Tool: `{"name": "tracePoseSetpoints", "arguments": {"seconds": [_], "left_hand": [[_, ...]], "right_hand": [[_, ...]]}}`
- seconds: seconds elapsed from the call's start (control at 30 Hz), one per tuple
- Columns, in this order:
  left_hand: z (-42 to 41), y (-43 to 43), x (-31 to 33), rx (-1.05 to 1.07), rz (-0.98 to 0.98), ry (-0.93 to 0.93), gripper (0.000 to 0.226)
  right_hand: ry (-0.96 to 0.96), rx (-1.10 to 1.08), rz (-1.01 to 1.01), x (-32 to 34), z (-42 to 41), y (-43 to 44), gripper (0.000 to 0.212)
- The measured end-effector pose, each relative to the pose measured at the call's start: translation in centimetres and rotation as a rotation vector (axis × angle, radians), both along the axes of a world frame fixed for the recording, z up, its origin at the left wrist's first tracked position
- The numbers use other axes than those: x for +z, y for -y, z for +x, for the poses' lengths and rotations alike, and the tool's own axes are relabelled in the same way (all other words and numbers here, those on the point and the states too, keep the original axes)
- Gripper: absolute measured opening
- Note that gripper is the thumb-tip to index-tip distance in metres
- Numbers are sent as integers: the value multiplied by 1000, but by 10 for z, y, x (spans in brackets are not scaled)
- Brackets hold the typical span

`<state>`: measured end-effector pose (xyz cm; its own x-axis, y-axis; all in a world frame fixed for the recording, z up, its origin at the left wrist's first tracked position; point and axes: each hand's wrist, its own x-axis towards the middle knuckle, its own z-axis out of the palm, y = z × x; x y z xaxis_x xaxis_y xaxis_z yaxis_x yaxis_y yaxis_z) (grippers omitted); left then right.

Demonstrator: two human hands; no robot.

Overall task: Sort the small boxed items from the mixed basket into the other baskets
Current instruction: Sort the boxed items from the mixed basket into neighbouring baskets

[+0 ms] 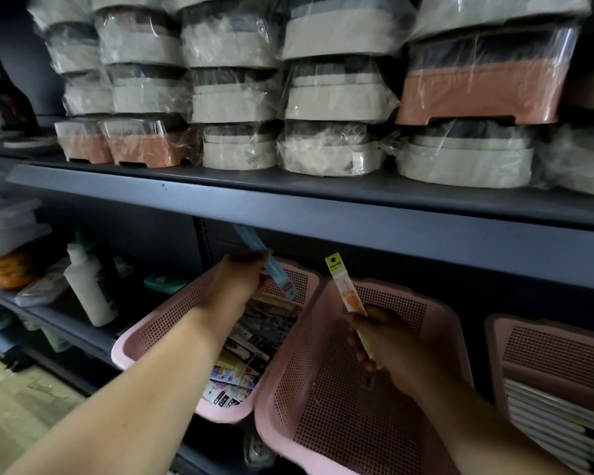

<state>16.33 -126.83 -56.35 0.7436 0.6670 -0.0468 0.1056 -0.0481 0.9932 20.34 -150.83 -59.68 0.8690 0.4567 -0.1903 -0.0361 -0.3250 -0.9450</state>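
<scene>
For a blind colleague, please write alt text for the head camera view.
The left hand holds a slim blue box over the mixed pink basket; the right hand holds a yellow-orange box over the middle basket.

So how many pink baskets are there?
3: the left basket, holding mixed boxes; the middle basket, below the right hand; the right basket, cut by the frame edge. Others may be hidden.

Dim lower shelf (288,231), brighter glare on upper plastic wrap (227,46), soft blur, wide-angle edge warping
</scene>
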Motion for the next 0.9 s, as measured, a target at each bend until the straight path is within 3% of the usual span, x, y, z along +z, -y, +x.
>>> {"name": "tracePoseSetpoints", "arguments": {"seconds": [0.1,0.17,0.3,0.53,0.8,0.9], "left_hand": [[15,-32,-14,57,-207,-6,12],[15,-43,-36,-1,-308,-146,16],[3,-54,-88,-111,-121,-474,26],[-7,-28,-59,-63,87,-297,15],[-36,72,-1,-492,175,-97,18],[-29,84,-8,-431,221,-21,15]], "right_hand": [[2,4,2,-1,2,2,19],[6,7,-4,-2,3,2,17],[24,18,-33,-1,3,4,15],[-27,-11,17,3,1,3,14],[-81,67,143,19,-20,-7,15],[-88,90,152,20,-22,-9,16]]}}
